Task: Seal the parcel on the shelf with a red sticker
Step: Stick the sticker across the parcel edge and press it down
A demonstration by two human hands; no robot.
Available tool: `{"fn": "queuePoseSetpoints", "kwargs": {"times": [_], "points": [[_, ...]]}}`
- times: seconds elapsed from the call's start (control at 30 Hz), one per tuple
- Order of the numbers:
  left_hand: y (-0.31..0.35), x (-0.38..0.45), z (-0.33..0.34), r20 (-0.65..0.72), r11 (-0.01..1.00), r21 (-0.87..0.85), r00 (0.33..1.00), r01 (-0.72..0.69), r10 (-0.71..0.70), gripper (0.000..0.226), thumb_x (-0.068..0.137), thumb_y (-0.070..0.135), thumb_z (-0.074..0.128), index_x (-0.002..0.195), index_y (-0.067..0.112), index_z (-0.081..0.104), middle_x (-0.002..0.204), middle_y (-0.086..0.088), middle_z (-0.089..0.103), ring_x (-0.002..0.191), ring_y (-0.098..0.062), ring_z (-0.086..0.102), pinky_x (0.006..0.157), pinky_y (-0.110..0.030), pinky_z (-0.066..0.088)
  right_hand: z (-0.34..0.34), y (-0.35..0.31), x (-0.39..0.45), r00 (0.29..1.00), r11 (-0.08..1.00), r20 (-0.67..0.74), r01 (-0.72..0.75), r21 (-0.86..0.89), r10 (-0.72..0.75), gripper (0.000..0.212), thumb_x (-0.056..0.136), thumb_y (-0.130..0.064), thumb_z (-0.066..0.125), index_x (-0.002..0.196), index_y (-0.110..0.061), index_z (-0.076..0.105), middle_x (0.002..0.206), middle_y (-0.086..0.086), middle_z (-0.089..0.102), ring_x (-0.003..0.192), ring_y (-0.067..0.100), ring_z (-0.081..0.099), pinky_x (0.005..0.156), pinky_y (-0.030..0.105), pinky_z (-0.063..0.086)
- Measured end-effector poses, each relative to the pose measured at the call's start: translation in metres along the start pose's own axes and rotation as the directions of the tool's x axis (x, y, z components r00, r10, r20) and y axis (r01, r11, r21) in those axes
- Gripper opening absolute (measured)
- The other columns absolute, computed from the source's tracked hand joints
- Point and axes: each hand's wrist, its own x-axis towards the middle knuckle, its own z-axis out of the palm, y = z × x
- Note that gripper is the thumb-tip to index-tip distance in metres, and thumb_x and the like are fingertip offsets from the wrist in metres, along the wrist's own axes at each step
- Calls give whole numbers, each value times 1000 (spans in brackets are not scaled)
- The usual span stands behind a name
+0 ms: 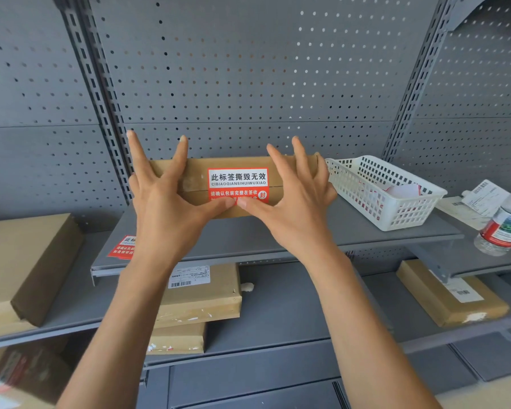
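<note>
Up on the grey shelf [278,240], both thumbs press the red sticker [238,184] onto the parcel [198,175]; left hand [163,199] and right hand [298,196] splay open, gripping nothing.

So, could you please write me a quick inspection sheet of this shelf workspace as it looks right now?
Surface: grey metal shelf, pegboard back.
Job's things: brown parcel on the shelf; red sticker across its flap seam.
Clutter: white basket right of the parcel, second red sticker at the shelf's left edge, water bottle far right, other parcels on lower shelves.
Grippers: left hand and right hand spread, thumbs pressing the sticker's lower edge.
Cables: nothing seen.
Surroundings: more grey shelving.
</note>
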Motion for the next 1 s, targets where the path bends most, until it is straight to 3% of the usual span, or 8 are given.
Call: {"fn": "queuePoseSetpoints", "kwargs": {"times": [0.17,0.27,0.37,0.53,0.67,0.8,1.0], "points": [[-8,3,-9,34,999,-29,999,-21,22,96,69,39,92,152,40,43,173,-3,-9,155,-22,15,125,-43,20,-8,8,2,999,999,44,24,40,-26,83,81,-47,76,152,-43,34,170,-10,9,155,30,3,115,56,13],[-17,7,-15,69,993,-116,997,-31,39,84,76,36,88,149,40,47,173,0,-9,150,-12,22,123,-51,28,-14,12,3,999,995,39,32,92,-36,75,86,-32,75,151,-43,39,169,-10,14,155,27,6,117,53,12],[-19,7,-17,67,986,-165,998,4,7,79,75,44,80,148,39,50,173,5,-9,146,-2,23,121,-50,32,-16,12,1,998,985,51,22,169,-31,71,89,-17,71,149,-44,42,169,-13,15,155,21,5,118,49,8],[-14,1,-17,39,983,-182,999,30,-23,75,78,53,80,146,37,53,173,8,-9,147,-3,23,122,-49,33,-14,8,-5,1000,965,0,14,261,-14,58,91,-22,65,143,-43,51,167,-14,23,154,17,8,116,43,6],[-18,-4,-14,47,977,-206,998,49,-41,73,79,62,69,146,38,53,173,11,-8,149,-1,19,122,-51,31,-11,13,-9,1000,955,-4,13,295,-13,51,95,-19,62,140,-41,54,165,-14,27,154,16,11,120,47,6],[-28,-15,2,58,968,-246,998,51,-38,63,87,51,66,146,36,52,172,12,-7,133,28,7,124,-34,21,0,27,-15,1000,948,20,6,320,-13,49,96,-20,62,141,-38,55,165,-11,29,156,19,10,124,53,11],[-47,-24,21,145,971,-229,989,71,-38,58,94,41,70,148,27,53,172,11,-8,127,37,-3,118,-26,17,20,47,-24,995,946,96,-48,321,18,49,96,-19,62,142,-35,54,166,-7,26,157,20,1,126,50,12]]}}
